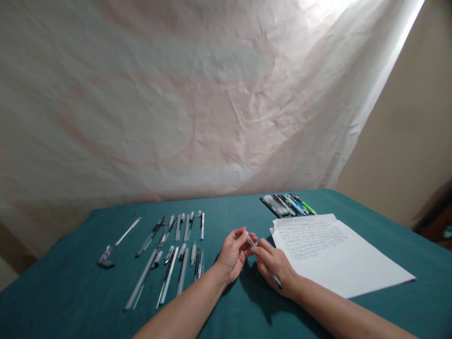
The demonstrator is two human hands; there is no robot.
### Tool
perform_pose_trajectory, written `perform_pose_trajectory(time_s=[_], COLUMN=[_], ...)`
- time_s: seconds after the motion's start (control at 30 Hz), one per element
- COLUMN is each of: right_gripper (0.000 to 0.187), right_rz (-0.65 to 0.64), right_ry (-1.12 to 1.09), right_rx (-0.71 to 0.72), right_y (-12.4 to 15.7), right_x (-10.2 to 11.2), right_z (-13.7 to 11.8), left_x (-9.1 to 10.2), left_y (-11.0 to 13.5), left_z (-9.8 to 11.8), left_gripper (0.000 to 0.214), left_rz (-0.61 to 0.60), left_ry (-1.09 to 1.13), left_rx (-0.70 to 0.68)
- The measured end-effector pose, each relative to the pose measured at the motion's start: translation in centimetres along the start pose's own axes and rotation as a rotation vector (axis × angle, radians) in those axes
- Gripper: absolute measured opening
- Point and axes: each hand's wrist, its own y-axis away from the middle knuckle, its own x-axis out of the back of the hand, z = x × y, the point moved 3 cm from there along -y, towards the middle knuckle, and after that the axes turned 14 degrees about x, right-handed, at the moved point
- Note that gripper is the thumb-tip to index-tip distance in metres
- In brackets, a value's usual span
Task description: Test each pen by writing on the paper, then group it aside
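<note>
My left hand (233, 254) and my right hand (272, 262) meet over the middle of the cloth. Between them is a slim pen (277, 281) with a clear or greyish barrel. My right fingers are wrapped round its barrel, and its dark end sticks out below that hand. The left thumb and fingertips pinch the other end, partly hiding it, so I cannot tell whether a cap is on there. Left of my forearm lie two rough rows of pens and pen parts, among them a clear barrel (141, 278) and a pale blue pen (169, 275).
Written-on white paper sheets (349, 266) lie to the right. Behind them a tight row of pens (287, 205) includes a green one (309, 208). An eraser-like grey piece (106, 264) and a white stick (127, 231) are far left on the green tablecloth (88, 301). A pale sheet (176, 103) hangs behind.
</note>
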Motion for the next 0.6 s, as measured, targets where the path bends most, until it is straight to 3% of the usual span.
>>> perform_pose_trajectory(time_s=[0.23, 0.6], right_gripper=[0.024, 0.022], right_rz=[-0.035, -0.048], right_ry=[-0.048, -0.094], right_rx=[-0.095, -0.173], right_y=[-0.6, -1.2], right_x=[-0.1, 1.9], right_z=[0.3, 0.1], left_x=[0.6, 1.8], left_y=[-0.6, -1.4], left_z=[-0.2, 0.9], left_gripper=[0.028, 0.025], left_rz=[0.057, 0.208], left_ry=[-0.009, 0.074], left_rx=[-0.020, -0.254])
